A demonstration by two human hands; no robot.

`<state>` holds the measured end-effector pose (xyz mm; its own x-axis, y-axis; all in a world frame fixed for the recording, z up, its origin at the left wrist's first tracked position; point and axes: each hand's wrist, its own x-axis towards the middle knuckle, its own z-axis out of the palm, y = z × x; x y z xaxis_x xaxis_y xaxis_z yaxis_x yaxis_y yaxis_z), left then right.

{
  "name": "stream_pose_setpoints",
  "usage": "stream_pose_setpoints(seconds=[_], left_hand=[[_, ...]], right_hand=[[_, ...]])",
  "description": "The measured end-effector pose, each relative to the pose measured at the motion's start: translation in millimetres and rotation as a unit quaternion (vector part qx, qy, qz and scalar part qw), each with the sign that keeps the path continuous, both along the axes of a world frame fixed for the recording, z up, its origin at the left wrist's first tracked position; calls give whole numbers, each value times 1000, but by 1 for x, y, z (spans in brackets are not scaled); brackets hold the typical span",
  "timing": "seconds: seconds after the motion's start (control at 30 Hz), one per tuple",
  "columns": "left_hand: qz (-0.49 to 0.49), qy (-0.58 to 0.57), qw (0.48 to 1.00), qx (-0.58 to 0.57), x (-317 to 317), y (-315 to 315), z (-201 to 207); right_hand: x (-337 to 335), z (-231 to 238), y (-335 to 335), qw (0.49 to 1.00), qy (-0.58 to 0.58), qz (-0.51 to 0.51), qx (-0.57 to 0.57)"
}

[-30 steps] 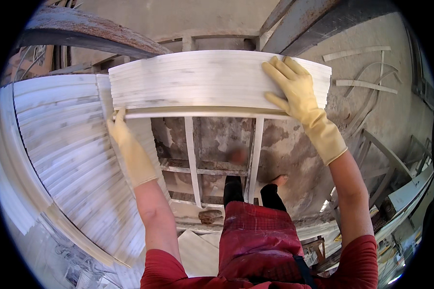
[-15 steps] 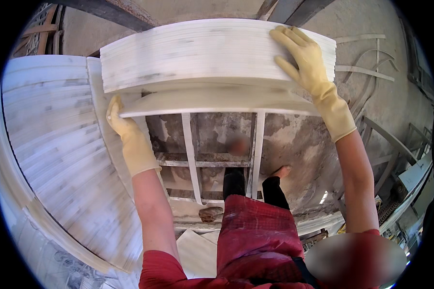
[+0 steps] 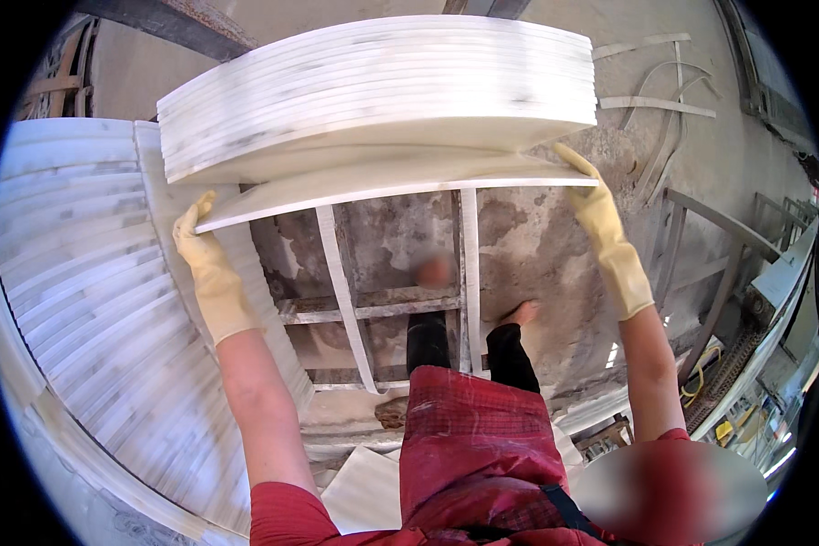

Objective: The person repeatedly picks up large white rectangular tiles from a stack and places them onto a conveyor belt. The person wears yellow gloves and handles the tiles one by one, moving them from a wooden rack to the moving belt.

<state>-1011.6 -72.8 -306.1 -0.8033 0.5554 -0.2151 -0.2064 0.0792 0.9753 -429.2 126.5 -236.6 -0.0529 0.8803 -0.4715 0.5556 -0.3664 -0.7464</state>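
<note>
A pale white slab [image 3: 400, 178] spans the space in front of me, its near edge facing me. My left hand [image 3: 207, 264], in a cream rubber glove, grips its left end with the thumb over the top. At the right end, my gloved right hand [image 3: 601, 227] is closed round the slab's corner, the other fingers partly hidden underneath. Just beyond rises a tall stack of white slabs [image 3: 382, 86], with the held one leaning away from its near face. Beneath lies a pale metal frame [image 3: 341, 291] with crossbars.
A long row of upright white slabs [image 3: 82, 264] fills the left side. Dark beams [image 3: 187, 23] stand beyond the stack. Thin bent strips [image 3: 660, 105] lie on the stained floor [image 3: 555, 246] to the right, near metal racks [image 3: 719, 227]. My feet are below the frame.
My right hand has come down from the front of the stack to the right end of the slab and taken hold of it. The left hand keeps its grip.
</note>
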Motion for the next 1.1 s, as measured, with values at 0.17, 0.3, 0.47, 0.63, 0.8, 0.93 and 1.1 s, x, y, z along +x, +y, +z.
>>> stream_pose_setpoints(seconds=[0.17,0.3,0.47,0.63,0.8,0.93,1.1], left_hand=[[63,-47,997,-22,-25,-39,-19],[106,-78,990,-48,35,-59,3],[77,-69,984,-145,102,-122,30],[54,-113,966,-228,187,-186,46],[40,-159,956,-243,264,-210,74],[7,-133,959,-251,317,-182,137],[-79,-89,974,-193,364,-143,182]], right_hand=[[-11,-38,-16,978,188,-85,-1],[21,-51,-59,971,205,-118,36],[103,-60,-117,975,111,-194,16],[223,-48,-228,942,210,-261,-24],[316,2,-315,973,135,-155,106],[357,49,-374,933,178,-288,120],[409,95,-425,938,146,-271,159]])
